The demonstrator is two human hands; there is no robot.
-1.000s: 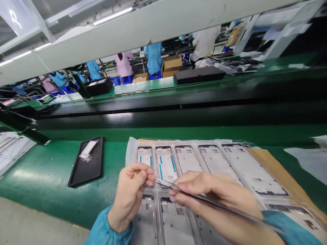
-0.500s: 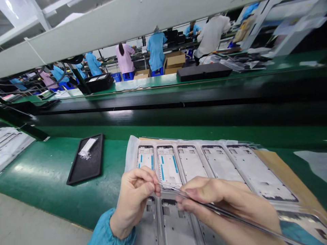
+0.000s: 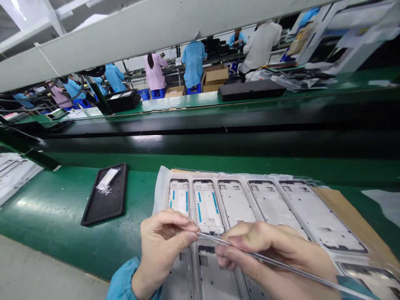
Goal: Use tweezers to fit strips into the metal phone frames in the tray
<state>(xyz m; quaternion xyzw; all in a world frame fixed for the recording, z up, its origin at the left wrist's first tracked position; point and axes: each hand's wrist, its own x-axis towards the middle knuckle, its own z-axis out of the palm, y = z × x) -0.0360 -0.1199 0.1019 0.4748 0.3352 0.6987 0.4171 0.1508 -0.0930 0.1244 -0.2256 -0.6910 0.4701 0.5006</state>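
Note:
My right hand [image 3: 265, 250] grips a pair of thin metal tweezers [image 3: 215, 239], which slant down to the right past my wrist. Their tips meet the pinched thumb and fingers of my left hand [image 3: 165, 248]; whatever lies between those fingertips is too small to make out. Under both hands, phone middle frames sit in rows in a clear plastic tray [image 3: 194, 271]. Two frames at the far left of the back row, one of them this phone frame [image 3: 206, 221], carry blue strips. A neighbouring phone frame [image 3: 236, 204] is plain grey, without strips.
On the green bench to the left lies a shallow black tray [image 3: 101, 212] with a white strip [image 3: 110, 176] and clear scraps. Brown cardboard [image 3: 340, 200] shows under the frames. A dark conveyor belt [image 3: 175, 143] runs behind. Co-workers are beyond, including a person in blue [image 3: 193, 62].
My left fingers have closed more tightly around the tweezer tips and shifted slightly. The tweezers have turned a little in my right hand. The view has tilted slightly; the frames stay put.

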